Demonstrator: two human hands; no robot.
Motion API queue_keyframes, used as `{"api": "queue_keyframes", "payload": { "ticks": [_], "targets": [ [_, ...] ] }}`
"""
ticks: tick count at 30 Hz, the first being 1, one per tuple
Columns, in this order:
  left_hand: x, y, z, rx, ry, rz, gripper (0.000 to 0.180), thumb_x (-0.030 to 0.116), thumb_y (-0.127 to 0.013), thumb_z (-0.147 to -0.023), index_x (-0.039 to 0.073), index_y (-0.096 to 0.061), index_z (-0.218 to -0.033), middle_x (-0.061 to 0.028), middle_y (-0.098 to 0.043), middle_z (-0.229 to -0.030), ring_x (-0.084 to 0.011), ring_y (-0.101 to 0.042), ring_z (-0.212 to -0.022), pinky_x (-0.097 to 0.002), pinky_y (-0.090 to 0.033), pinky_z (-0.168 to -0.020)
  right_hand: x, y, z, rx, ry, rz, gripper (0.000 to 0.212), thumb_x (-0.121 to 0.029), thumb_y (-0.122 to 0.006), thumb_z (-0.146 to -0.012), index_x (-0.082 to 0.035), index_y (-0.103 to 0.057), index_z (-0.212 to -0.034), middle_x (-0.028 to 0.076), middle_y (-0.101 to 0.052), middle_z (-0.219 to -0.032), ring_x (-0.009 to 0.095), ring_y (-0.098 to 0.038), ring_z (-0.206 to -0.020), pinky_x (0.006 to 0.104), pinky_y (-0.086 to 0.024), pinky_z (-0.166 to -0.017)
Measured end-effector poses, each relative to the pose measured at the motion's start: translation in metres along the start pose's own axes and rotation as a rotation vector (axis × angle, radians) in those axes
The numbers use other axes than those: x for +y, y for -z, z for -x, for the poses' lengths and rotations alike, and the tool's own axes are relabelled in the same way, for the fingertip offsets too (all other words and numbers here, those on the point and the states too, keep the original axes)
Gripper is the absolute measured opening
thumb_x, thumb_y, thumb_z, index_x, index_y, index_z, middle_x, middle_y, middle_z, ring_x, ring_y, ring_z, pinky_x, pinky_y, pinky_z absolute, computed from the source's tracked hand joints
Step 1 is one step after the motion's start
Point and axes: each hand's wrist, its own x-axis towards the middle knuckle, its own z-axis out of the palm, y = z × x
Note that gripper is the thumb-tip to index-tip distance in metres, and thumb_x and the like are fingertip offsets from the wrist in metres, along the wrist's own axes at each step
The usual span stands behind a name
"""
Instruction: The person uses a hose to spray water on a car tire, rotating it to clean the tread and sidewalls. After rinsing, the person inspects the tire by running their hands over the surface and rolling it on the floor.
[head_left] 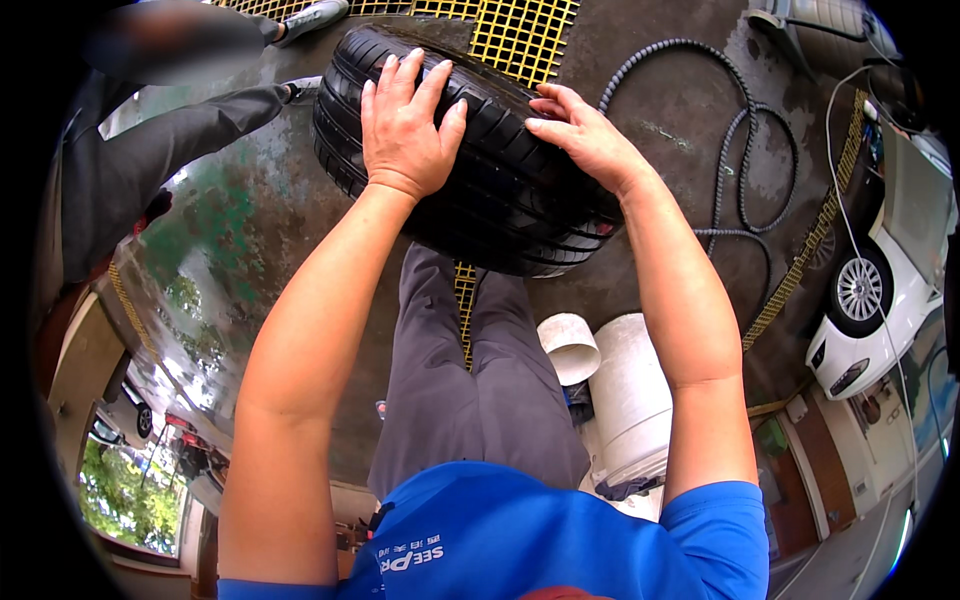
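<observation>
A black car tire [500, 195] stands tilted in front of my legs, its grooved tread toward me. My left hand [408, 130] lies on the upper left of the tread with fingers spread and the palm down. At the tire's upper right edge, my right hand [580, 130] has its thumb and a finger over the shoulder of the tire. The rest of that hand's fingers are hidden. Most of the opening in the tire faces away from me.
A ribbed black hose [748, 110] coils on the floor at right. White buckets [632, 400] stand beside my right leg. Yellow floor grating [515, 40] runs beyond the tire. Another person's grey-trousered leg [190, 140] reaches in at left. A white car [875, 310] is parked far right.
</observation>
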Motion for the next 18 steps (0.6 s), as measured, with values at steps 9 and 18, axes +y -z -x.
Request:
{"api": "queue_keyframes", "payload": {
  "ticks": [9,18],
  "targets": [
    [0.0019,-0.0001,-0.002,-0.004,-0.003,-0.003,0.045,0.035,-0.058,-0.09,0.013,-0.059,-0.129,-0.0148,-0.048,-0.141,-0.039,-0.04,-0.133,-0.0534,-0.028,-0.111,0.0055,0.0064,-0.0021,-0.029,0.053,0.008,0.084,-0.031,-0.076,-0.082,0.0,-0.033,-0.147,0.021,-0.046,-0.142,0.029,-0.05,-0.128,0.0358,-0.041,-0.105],
    [0.0002,-0.002,-0.0048,-0.001,-0.009,-0.003,0.046,0.035,-0.058,-0.09,0.013,-0.058,-0.13,-0.0145,-0.048,-0.142,-0.0393,-0.04,-0.133,-0.0535,-0.028,-0.11,0.0072,0.007,-0.0049,-0.005,0.068,0.034,0.088,-0.031,-0.078,-0.08,0.001,-0.031,-0.148,0.021,-0.046,-0.142,0.028,-0.051,-0.126,0.0356,-0.043,-0.104]
  ]
}}
